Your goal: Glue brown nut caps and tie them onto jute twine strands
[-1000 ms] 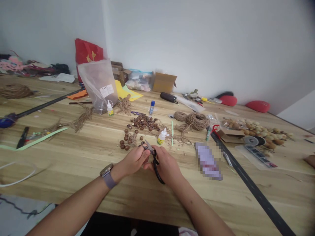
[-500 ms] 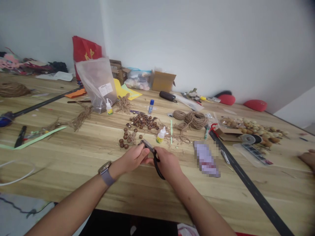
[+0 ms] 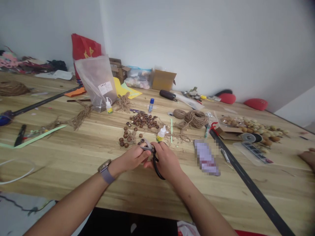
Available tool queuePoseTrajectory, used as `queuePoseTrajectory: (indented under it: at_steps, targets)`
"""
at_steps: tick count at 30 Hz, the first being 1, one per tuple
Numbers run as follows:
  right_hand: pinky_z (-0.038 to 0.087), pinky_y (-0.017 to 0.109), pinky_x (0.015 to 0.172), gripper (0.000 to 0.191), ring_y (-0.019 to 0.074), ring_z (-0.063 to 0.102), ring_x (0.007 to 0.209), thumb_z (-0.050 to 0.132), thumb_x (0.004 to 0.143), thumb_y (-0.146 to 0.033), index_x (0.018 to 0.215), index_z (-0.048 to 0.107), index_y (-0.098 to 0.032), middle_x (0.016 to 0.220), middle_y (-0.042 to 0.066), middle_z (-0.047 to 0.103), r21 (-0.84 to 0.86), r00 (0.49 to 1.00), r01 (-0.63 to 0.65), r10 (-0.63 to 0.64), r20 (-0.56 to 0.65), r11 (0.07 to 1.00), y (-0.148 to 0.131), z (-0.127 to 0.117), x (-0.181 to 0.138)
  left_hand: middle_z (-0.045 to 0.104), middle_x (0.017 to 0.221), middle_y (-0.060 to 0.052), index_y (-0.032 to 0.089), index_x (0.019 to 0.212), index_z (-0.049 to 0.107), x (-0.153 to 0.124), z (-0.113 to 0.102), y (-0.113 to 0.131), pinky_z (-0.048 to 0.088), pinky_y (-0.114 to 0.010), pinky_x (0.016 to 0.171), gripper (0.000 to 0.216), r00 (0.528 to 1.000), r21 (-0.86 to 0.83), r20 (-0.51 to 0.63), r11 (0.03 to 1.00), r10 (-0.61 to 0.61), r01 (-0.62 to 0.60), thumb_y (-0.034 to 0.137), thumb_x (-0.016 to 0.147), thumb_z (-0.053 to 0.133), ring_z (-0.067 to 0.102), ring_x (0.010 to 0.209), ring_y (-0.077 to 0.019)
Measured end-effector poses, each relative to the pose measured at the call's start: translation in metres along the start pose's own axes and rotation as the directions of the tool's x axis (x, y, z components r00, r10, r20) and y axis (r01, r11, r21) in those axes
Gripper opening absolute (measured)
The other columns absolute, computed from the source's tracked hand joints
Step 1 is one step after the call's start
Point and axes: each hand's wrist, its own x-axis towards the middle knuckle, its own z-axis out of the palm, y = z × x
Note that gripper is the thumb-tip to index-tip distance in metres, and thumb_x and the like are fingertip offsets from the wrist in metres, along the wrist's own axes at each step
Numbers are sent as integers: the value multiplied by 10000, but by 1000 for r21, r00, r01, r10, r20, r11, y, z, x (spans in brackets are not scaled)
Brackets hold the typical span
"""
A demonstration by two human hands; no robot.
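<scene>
My right hand [image 3: 166,160] grips black-handled scissors [image 3: 156,165] above the table, their blades spread and pointing left. Close beside the blades, my left hand [image 3: 134,158] has its thumb and fingers pinched together; what they hold, if anything, is hidden. Just beyond the hands are several round brown nuts [image 3: 126,135] around a small bundle of twine [image 3: 132,136]. A white glue bottle [image 3: 161,134] with a yellow label stands behind my right hand. Farther back lies a pile of brown shell pieces [image 3: 144,120].
Twine coils [image 3: 195,118] lie right of the pile. A glue stick [image 3: 151,105] and a plastic bag [image 3: 95,82] stand farther back. A black strip [image 3: 251,183] crosses the table at right. Another person's hand [image 3: 308,157] rests at the right edge.
The scissor blades have parted; they were closer together before. My right thumb side has shifted slightly up and left. My left hand has stayed almost in place.
</scene>
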Motion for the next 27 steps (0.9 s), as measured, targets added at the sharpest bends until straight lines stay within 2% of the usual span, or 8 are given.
queuePoseTrajectory:
  at_steps: [5, 8, 12, 16, 20, 24, 27]
  targets:
    - [451, 275, 664, 359, 218, 637, 864, 625, 834, -418, 1091, 569, -175, 965, 83, 636, 22, 998, -9, 7, 63, 1000, 1, -2, 0, 539, 772, -24, 206, 763, 455, -1, -5, 4, 419, -292, 718, 419, 999, -6, 26, 999, 36, -36, 514, 946, 239, 493, 731, -165]
    - [424, 260, 641, 304, 210, 651, 841, 612, 848, -411, 1037, 587, -175, 952, 84, 660, -5, 994, -39, 40, 101, 999, 1, -2, 1, 492, 658, 3, 214, 680, 402, -3, -6, 6, 402, -280, 649, 396, 998, -12, 59, 1000, -25, 26, 469, 949, 261, 461, 643, -148]
    - [388, 250, 600, 264, 202, 664, 763, 587, 869, -426, 963, 611, -180, 859, 71, 683, -60, 983, -86, 95, 159, 995, 1, -1, 1, 472, 591, 27, 220, 673, 376, -6, -7, 6, 371, -275, 580, 375, 989, -86, 86, 988, -121, 128, 465, 937, 272, 426, 556, -130]
    - [414, 254, 621, 377, 208, 662, 835, 624, 834, -463, 1098, 590, -196, 958, 81, 672, -74, 992, -69, 76, 101, 995, 1, -2, 1, 449, 612, 32, 213, 658, 383, -6, -9, 7, 357, -271, 583, 352, 980, -153, 97, 970, -173, 187, 447, 910, 307, 415, 580, -125]
    - [452, 283, 677, 487, 229, 629, 892, 649, 805, -484, 1163, 560, -167, 986, 99, 626, -72, 999, -8, 12, 48, 997, 0, -3, 1, 424, 615, 35, 209, 657, 388, -3, -10, 7, 353, -271, 589, 218, 980, -191, 121, 965, -160, 181, 302, 852, 359, 400, 589, -127]
    - [459, 301, 701, 497, 238, 607, 892, 654, 800, -482, 1154, 557, -147, 971, 101, 608, -64, 999, 25, -22, 35, 998, -1, -1, 1, 423, 620, 34, 217, 678, 380, -3, -8, 6, 367, -280, 604, 141, 981, -201, 102, 962, -165, 182, 263, 810, 364, 412, 597, -137]
    - [448, 294, 692, 431, 232, 604, 884, 639, 822, -451, 1125, 563, -154, 964, 101, 613, -64, 999, 22, -20, 33, 998, -1, 0, 1, 440, 616, 33, 216, 684, 382, -3, -7, 6, 353, -279, 581, 139, 981, -194, 92, 964, -168, 183, 266, 811, 357, 413, 583, -135]
